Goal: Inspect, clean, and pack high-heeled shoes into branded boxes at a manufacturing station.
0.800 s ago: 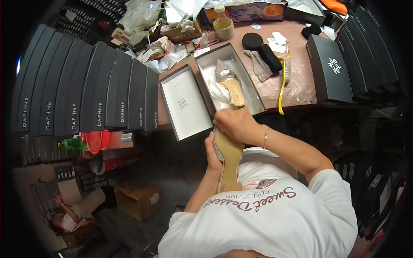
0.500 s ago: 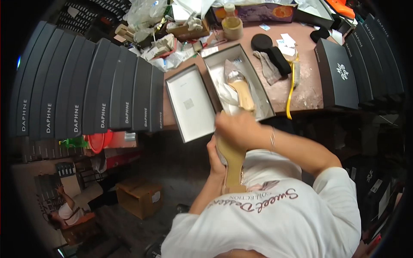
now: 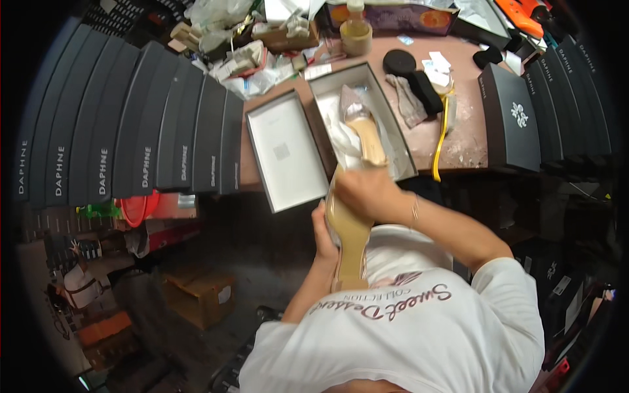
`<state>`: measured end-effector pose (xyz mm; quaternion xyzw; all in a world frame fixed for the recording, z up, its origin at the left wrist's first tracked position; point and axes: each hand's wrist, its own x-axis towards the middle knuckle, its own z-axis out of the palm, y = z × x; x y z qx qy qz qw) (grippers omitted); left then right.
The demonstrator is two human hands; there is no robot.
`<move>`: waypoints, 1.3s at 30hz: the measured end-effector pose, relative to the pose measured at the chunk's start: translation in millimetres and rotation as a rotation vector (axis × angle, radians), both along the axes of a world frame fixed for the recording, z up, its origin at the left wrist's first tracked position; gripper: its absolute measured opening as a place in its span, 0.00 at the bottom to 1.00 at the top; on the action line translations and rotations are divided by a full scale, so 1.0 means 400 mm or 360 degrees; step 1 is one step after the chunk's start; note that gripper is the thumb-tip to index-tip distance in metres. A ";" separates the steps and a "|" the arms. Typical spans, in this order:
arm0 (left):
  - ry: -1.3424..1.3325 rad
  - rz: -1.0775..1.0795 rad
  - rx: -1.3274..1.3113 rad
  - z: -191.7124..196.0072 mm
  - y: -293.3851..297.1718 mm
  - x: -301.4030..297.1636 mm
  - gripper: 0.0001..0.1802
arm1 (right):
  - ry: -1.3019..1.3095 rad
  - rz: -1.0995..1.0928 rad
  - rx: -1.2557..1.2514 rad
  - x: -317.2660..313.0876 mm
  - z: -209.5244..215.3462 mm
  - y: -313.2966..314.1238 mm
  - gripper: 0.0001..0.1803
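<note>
Right hand (image 3: 363, 191) is curled shut over the toe end of a tan high-heeled shoe (image 3: 350, 239), fingers wrapped across the top so you mostly see knuckles. There's a thin bracelet on that wrist. Left hand (image 3: 322, 237) sits against the shoe's left side, about mid-length, with the fingers closed round the edge; it looks like a grip and not just a touch, though the shoe hides most of the palm so I can't be totally sure how tight it is. So both hands are on the 1 shoe, holding it sole-up-ish in front of the white t-shirt (image 3: 419, 327), just off the near edge of the table (image 3: 458, 141).

Right above the right hand is an open shoe box (image 3: 321, 98) with white tissue paper (image 3: 341, 141) in it, and a 2nd matching shoe (image 3: 363, 124) lying inside, toe pointing away. The box lid (image 3: 283, 150) lies upside down just to the left of it, touching or nearly touching.

Further out on the table: a black closed box (image 3: 511, 118) on the right, a yellow strap (image 3: 444, 128) hanging over the edge, a roll of tape (image 3: 357, 38) near the back, and a bunch of crumpled paper (image 3: 252, 69). A long row of dark boxes (image 3: 131, 131) stands on edge off to the left.
</note>
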<state>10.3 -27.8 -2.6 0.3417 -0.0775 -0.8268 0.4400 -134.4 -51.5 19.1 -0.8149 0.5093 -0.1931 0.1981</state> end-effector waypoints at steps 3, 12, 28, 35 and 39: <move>0.0134 -0.0126 -0.0224 -0.051 -0.019 0.023 0.35 | -0.0103 0.0468 -0.0265 -0.012 0.012 0.122 0.06; -0.0086 -0.0116 -0.0282 -0.038 -0.006 0.015 0.35 | 0.0038 0.0536 -0.0477 -0.018 0.021 0.114 0.08; -0.0471 -0.0013 -0.0435 -0.012 0.012 0.011 0.33 | 0.0078 0.0516 -0.0437 0.052 0.087 0.038 0.08; -0.0208 0.0380 0.0069 0.015 0.009 -0.012 0.28 | 0.0226 0.0254 0.0199 0.046 0.079 -0.042 0.11; 0.0286 -0.0228 -0.0316 -0.051 0.009 0.043 0.31 | -0.0002 0.0024 -0.0175 0.025 0.051 -0.068 0.08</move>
